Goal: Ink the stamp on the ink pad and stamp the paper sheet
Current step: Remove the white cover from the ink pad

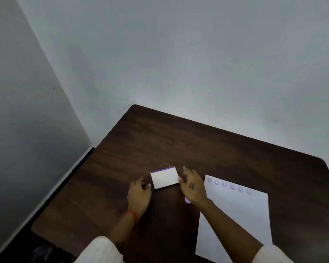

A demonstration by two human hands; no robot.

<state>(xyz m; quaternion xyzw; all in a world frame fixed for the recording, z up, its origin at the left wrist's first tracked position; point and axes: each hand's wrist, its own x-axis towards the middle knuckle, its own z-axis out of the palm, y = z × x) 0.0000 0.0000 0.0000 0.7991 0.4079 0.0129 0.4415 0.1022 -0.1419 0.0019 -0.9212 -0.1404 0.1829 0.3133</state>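
Flanking the light, rigid ink pad (pixel 164 177), left hand (pixel 139 194) and right hand (pixel 193 186) hover spread; best gripped by its side edges.

Hands: two, left hand (pixel 139 194) and right hand (pixel 193 186)
Paper sheet (pixel 235 221): one
Stamped circles (pixel 228 185): six
Ink pad (pixel 164 177): one
Table (pixel 179 139): one

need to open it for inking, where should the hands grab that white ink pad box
Take the ink pad box by its two short ends, one hand from each side. It lies flat on the table, so only the edges offer a hold. The left hand is near the left end and the right hand by the right end. The purple strip along its far edge may be the hinge, so lift from the near edge.
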